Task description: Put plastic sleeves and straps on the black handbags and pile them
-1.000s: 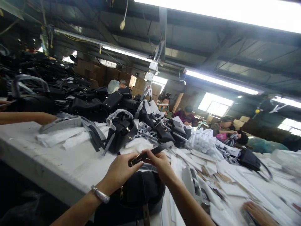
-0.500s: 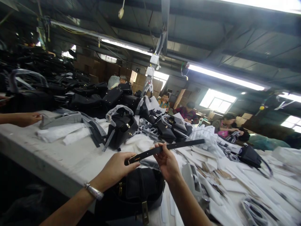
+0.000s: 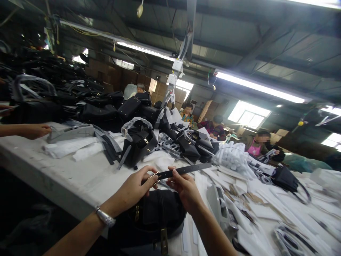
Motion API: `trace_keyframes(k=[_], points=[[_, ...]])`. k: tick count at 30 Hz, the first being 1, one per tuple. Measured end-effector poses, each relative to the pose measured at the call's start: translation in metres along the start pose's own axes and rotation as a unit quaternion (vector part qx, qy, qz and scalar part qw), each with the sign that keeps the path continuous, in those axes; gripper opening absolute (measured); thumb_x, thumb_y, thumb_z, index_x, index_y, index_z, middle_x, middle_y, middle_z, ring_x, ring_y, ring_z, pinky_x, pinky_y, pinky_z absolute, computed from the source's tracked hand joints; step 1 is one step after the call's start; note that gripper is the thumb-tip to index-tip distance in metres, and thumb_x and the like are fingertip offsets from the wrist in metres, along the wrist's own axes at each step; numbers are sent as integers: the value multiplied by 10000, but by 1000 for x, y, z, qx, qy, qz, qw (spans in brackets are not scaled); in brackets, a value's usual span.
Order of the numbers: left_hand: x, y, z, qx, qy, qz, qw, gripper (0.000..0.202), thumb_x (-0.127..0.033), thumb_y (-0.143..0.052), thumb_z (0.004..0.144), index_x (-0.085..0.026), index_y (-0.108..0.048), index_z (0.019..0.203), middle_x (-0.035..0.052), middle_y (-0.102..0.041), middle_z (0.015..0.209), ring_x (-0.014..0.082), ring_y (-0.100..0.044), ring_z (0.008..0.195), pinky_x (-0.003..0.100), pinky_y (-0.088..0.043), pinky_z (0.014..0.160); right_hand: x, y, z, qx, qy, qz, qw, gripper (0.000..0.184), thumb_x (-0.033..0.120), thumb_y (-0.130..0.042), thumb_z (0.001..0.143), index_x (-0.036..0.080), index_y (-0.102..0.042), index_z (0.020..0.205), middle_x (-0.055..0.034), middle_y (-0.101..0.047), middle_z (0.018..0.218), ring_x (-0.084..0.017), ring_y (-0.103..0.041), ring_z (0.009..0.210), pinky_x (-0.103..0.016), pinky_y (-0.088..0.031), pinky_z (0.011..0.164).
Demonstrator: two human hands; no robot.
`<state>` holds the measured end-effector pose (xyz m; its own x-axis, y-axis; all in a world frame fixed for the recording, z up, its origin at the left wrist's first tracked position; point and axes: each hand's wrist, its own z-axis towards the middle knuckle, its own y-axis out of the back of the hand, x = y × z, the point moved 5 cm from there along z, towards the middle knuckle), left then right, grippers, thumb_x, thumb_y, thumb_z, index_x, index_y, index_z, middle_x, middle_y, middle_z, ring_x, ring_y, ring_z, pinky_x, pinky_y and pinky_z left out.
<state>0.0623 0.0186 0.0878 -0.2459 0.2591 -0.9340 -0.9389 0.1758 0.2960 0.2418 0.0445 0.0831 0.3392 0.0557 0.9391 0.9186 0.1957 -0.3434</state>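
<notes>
Between my hands stretches a black strap [image 3: 190,168] with small holes and a gold-coloured buckle [image 3: 155,176] at its left end. My left hand [image 3: 138,185], below a silver bracelet on the wrist, pinches the strap at the buckle. The fingers of my right hand [image 3: 182,185] are closed on the strap a little farther along, and its free end sticks out to the right. Just beneath both hands sits a black handbag [image 3: 162,217] with gold-coloured zip and clasp parts, partly hidden by my left forearm.
Black handbags [image 3: 140,142] are heaped across the white table [image 3: 77,177]. White sheets and strips [image 3: 255,199] cover its right side, near a grey-white dispenser-like device [image 3: 220,204]. Another person's hand [image 3: 37,131] reaches in at left. Several people sit farther back.
My right hand has slid closer to the buckle and my left hand. The strap's free end has moved left and lower, and the strap lies less steeply.
</notes>
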Motion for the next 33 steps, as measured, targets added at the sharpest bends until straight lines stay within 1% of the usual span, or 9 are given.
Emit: trace_keyframes(k=[2,7,10,13,16,18,22,26,33], points=[[2,1,1,4,4,-20,1000,400,-545,-462,922,-196,-522,1109,18,-738,810,150,-604,579,251,-445,582,0,-2,0,7,-14,36,999,370,354,-818,727,138,-735,1016,-30,-712,770,-123,-670,690,-254,-549,757],[6,7,0,-4,-1,-47,999,369,-523,-498,913,-189,-518,1069,24,-737,796,133,-583,571,238,-422,571,2,-4,1,17,-32,82,996,369,450,-741,784,132,-738,969,-70,-735,845,-162,-689,746,-303,-556,791],[8,9,-2,-11,6,-43,999,355,-520,-521,901,-190,-547,1030,14,-734,786,124,-566,556,230,-397,545,2,-2,1,4,-4,40,999,375,454,-740,787,134,-745,982,-52,-718,798,-145,-665,731,-286,-545,778],[6,7,-3,-10,12,-35,999,337,-514,-528,897,-191,-587,969,3,-725,770,125,-569,558,231,-391,543,4,-4,0,-2,40,-46,998,401,465,-732,793,139,-748,1025,-35,-688,764,-134,-629,719,-268,-518,755],[0,2,-2,-4,5,-28,1000,344,-518,-532,892,-186,-620,906,1,-709,739,131,-577,561,235,-398,550,8,-10,0,-5,78,-153,985,413,483,-718,798,159,-754,1052,-7,-651,689,-132,-593,692,-260,-481,732],[-2,-1,-1,-1,-3,-29,1000,348,-519,-536,887,-183,-629,884,-1,-694,716,137,-582,564,237,-407,553,10,-16,-1,5,84,-201,976,398,494,-717,791,169,-774,1013,-5,-644,652,-145,-593,690,-264,-465,723],[-2,-2,0,-8,-4,-41,999,341,-509,-548,876,-179,-629,858,5,-685,739,140,-593,564,232,-421,539,10,-25,-3,36,75,-212,974,359,496,-705,798,175,-798,927,-40,-709,726,-180,-633,759,-278,-467,755],[1,0,0,-16,21,-43,999,341,-508,-576,856,-170,-614,825,10,-689,734,133,-591,542,216,-407,497,8,-32,-5,68,64,-203,975,402,509,-682,814,178,-776,1022,-49,-732,759,-174,-642,727,-278,-474,731],[-1,2,0,-15,29,-33,999,347,-509,-576,855,-165,-602,822,26,-722,749,131,-597,518,217,-409,492,16,-32,-7,41,96,-241,965,421,537,-652,829,188,-779,1026,-43,-729,712,-201,-662,768,-304,-476,799]])
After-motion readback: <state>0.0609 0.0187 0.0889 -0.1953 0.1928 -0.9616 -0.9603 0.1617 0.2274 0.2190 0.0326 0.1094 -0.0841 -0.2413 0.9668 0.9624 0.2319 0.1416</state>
